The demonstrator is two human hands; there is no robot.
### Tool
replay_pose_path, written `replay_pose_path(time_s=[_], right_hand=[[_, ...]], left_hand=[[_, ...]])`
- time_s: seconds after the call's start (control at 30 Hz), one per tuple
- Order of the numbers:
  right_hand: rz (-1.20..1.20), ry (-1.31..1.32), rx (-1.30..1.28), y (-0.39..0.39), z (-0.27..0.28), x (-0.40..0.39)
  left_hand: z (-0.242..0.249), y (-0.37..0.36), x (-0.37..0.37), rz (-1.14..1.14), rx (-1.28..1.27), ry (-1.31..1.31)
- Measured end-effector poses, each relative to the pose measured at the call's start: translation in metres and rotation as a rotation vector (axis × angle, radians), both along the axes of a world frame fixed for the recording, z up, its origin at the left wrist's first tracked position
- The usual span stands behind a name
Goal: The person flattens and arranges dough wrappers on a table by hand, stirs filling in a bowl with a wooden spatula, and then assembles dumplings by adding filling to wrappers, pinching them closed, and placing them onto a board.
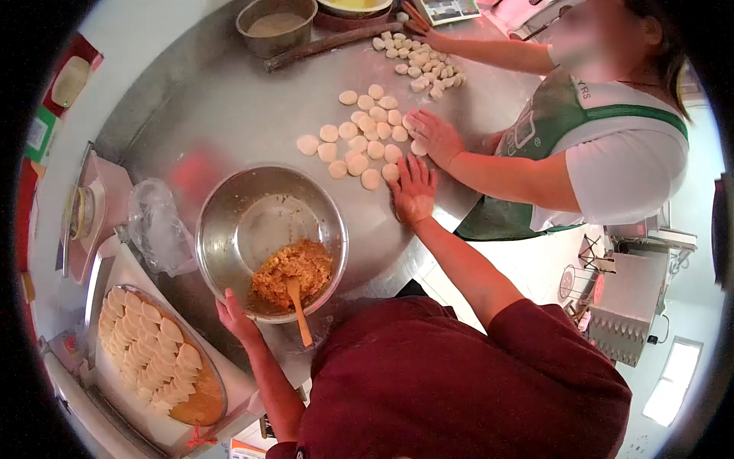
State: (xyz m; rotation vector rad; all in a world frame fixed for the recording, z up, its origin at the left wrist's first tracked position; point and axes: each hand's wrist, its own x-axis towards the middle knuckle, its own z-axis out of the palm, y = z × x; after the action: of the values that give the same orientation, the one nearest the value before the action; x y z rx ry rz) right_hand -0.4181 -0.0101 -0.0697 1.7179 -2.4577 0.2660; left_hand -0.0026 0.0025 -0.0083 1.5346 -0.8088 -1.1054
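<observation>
My left hand is at the lower left rim of a large steel bowl, its fingers against the outside. Orange-red filling lies in the bowl, with a wooden spatula standing in it and leaning over the rim. My right hand rests on the steel table with its fingers spread, touching the edge of a group of flat dough rounds. Just above it, a co-worker's hand lies on the rounds at the group's right side.
Small dough pieces lie near the co-worker's other hand. A rolling pin and a metal pot stand at the back. Plastic bag lies left of the bowl; a tray of dumplings sits lower left.
</observation>
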Motion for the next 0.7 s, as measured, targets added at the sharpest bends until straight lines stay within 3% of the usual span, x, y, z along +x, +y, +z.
replay_pose_path(time_s=[0.13, 0.23, 0.33, 0.4, 0.43, 0.53, 0.57, 0.67, 0.7], right_hand=[[0.003, -0.083, -0.006, 0.001, 0.004, -0.001], [0.062, -0.665, -0.338, 0.010, 0.015, -0.019], [-0.280, -0.835, -0.091, 0.051, 0.047, -0.026], [-0.315, -0.959, 0.084, 0.071, 0.019, -0.021], [-0.370, -1.139, 0.096, 0.068, 0.035, -0.008], [-0.080, -0.814, -0.180, 0.043, 0.034, 0.002], [-0.039, -0.675, -0.114, 0.037, 0.036, 0.003], [0.415, -0.137, -0.057, 0.023, 0.053, 0.024], [0.451, -0.141, -0.058, 0.010, 0.043, 0.025]], left_hand=[[0.004, -0.002, -0.004, -0.028, -0.043, -0.019], [0.007, -0.001, 0.002, -0.090, 0.003, -0.083], [-0.007, -0.004, 0.007, -0.089, -0.057, -0.042], [-0.006, -0.005, 0.007, -0.119, -0.080, -0.035], [-0.005, -0.005, 0.008, -0.131, -0.090, -0.034], [0.001, -0.004, 0.006, -0.114, -0.027, -0.071], [0.003, -0.004, 0.004, -0.110, -0.020, -0.093], [0.002, -0.004, 0.006, -0.091, -0.033, -0.094], [-0.010, -0.002, 0.011, -0.087, -0.054, -0.052]])
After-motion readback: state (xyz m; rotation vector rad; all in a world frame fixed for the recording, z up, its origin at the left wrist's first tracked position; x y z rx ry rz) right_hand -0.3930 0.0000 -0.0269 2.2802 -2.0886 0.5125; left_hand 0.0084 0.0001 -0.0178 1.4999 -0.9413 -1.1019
